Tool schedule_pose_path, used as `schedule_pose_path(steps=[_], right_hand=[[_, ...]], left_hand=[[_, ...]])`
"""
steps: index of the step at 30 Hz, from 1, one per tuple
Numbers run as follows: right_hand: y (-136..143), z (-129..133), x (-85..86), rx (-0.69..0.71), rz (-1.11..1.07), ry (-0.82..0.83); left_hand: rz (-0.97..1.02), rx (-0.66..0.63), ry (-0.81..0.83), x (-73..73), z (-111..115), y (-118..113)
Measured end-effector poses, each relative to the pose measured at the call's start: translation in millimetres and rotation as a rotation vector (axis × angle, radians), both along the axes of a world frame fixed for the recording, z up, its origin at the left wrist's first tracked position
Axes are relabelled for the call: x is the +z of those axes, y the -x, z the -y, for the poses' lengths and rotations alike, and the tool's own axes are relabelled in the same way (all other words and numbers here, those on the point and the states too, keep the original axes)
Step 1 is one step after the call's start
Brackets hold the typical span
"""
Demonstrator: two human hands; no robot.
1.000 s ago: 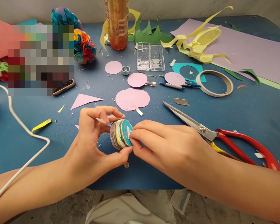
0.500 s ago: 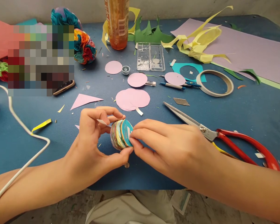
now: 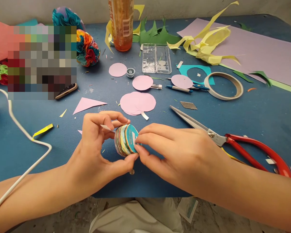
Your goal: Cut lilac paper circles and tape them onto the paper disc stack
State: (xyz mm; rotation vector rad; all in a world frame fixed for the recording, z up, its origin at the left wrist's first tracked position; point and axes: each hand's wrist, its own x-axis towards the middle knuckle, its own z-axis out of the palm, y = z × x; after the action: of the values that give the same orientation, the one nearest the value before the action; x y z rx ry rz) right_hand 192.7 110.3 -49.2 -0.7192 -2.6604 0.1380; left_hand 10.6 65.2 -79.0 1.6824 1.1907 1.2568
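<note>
My left hand [image 3: 99,142] grips a thick stack of many-coloured paper circles [image 3: 121,140] between thumb and fingers. On its right face is a teal paper circle [image 3: 131,132] with a small white strip stuck on it. My right hand [image 3: 169,145] has its thumb and fingertips closed at the edge of that teal circle, covering part of it. A thin white strip [image 3: 106,127] pokes out by the left fingers. Just beyond the hands, several pink paper circles [image 3: 145,101] lie overlapping on the blue table [image 3: 70,155].
Red-handled scissors [image 3: 217,139] lie open by my right wrist, near a loose blade [image 3: 188,105]. Further back are a tape roll [image 3: 208,89], a clear plastic case [image 3: 156,58], an orange bottle [image 3: 122,29] and paper scraps. A white cable [image 3: 16,121] runs over my left forearm.
The teal circle's edge shows a little more beside my right fingertips, which have shifted slightly. My left hand keeps its hold on the stack, almost unmoved.
</note>
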Motion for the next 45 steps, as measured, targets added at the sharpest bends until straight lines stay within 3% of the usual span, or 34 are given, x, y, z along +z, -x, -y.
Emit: schedule_pose_path(steps=[11,23,33,35,40,45], right_hand=[[0.4,3.8,-1.4,-0.007,0.033,-0.048],[2.7,-10.9,-3.1,-0.041,-0.094,0.231],[-8.6,-41.0,3.9,-0.280,0.034,-0.020],[-8.5,-39.1,5.1,-0.238,0.028,0.018],[-5.7,-29.0,5.6,0.092,-0.005,0.260],[-6.3,-25.7,3.0,0.142,-0.019,0.299]], left_hand=[[0.000,-0.001,0.006,-1.1,1.5,0.2],[-0.031,-0.016,-0.012,-0.9,0.8,0.6],[-0.112,0.006,-0.022,-1.1,0.1,4.0],[-0.121,0.005,-0.025,-1.4,-0.3,4.3],[-0.122,0.006,-0.043,-1.5,-1.4,5.6],[-0.110,-0.003,-0.037,-2.7,-1.6,6.1]])
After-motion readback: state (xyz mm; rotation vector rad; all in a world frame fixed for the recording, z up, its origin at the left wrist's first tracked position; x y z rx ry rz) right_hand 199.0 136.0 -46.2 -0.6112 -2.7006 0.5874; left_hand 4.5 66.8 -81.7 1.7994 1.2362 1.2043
